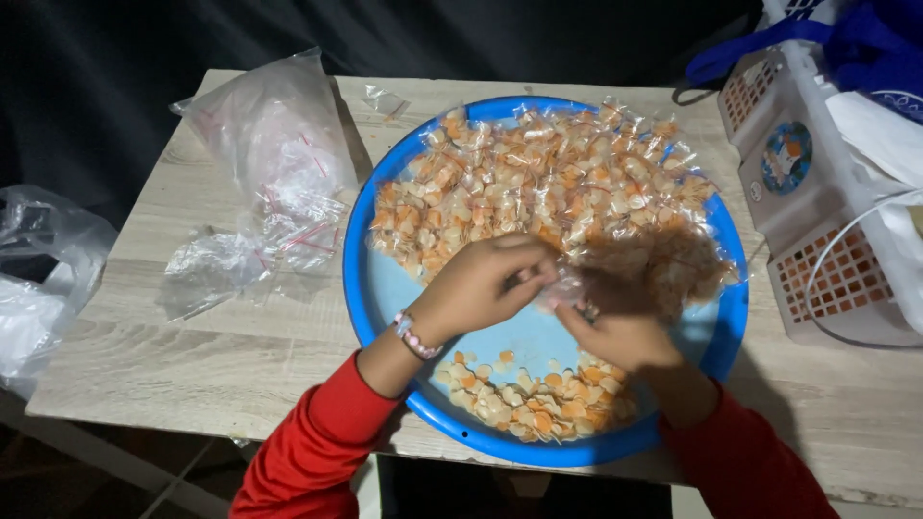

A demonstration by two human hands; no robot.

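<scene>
A round blue tray (363,252) sits on a pale wooden table (183,356). Its far half is heaped with several small clear packets of orange and cream crackers (548,178). Loose crackers (534,399) lie at the near rim. My left hand (478,285), with a bead bracelet on the wrist, and my right hand (615,327) meet over the tray's middle. Both pinch one small clear packet (567,285) between their fingertips. Red sleeves cover both forearms.
A pile of empty small clear bags with red strips (274,187) lies left of the tray. A crumpled plastic bag (38,269) hangs off the table's left edge. A white lattice basket (817,211) with blue fabric stands at the right.
</scene>
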